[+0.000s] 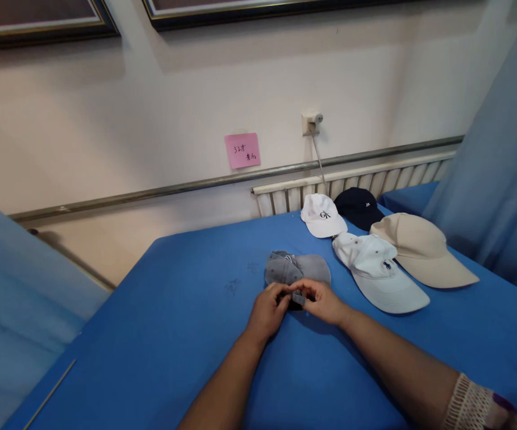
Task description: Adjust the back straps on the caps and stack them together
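A grey baseball cap lies on the blue-covered table, its brim pointing right and its back strap toward me. My left hand pinches the cap's edge near the strap. With thumb and fingers, my right hand grips the grey strap end on the same side. Both hands almost meet over the cap's back opening, and the fingers partly hide the strap's fastening. Right of my hands rests a white cap with a dark horse logo.
Behind sit a small white cap, a black cap and a beige cap. The blue table cover reaches toward the wall, with a radiator and metal rail. Blue curtains hang at both sides.
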Demonstrator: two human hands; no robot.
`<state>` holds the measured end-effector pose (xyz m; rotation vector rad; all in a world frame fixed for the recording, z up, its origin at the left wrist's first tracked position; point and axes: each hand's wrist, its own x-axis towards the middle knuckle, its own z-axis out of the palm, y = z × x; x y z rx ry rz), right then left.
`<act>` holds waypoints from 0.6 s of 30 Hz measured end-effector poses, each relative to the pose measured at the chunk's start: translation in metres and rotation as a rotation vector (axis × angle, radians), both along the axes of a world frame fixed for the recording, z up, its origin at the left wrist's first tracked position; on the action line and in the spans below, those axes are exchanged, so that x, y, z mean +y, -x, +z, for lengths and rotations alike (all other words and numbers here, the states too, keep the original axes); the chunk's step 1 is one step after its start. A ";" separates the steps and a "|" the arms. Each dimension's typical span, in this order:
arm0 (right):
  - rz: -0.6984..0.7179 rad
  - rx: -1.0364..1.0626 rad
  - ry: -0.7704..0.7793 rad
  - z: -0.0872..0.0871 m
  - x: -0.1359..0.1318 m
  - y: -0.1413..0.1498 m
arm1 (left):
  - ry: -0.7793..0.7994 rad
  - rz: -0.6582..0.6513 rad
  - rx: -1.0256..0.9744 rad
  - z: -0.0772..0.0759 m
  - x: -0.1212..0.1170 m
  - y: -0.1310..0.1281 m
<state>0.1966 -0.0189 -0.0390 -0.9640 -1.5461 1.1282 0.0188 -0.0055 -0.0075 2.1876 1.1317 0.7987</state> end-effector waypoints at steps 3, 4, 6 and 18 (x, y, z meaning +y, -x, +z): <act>0.072 -0.021 0.034 0.004 -0.001 -0.005 | -0.090 0.086 0.086 0.001 0.005 0.008; 0.106 -0.021 0.047 0.005 -0.002 -0.006 | -0.100 0.136 0.076 0.001 0.009 0.012; 0.168 -0.021 0.061 0.007 -0.005 -0.007 | -0.051 0.282 -0.055 0.001 0.018 0.021; -0.837 -0.125 0.008 -0.020 0.036 -0.050 | 0.256 0.845 -0.813 -0.006 0.052 0.056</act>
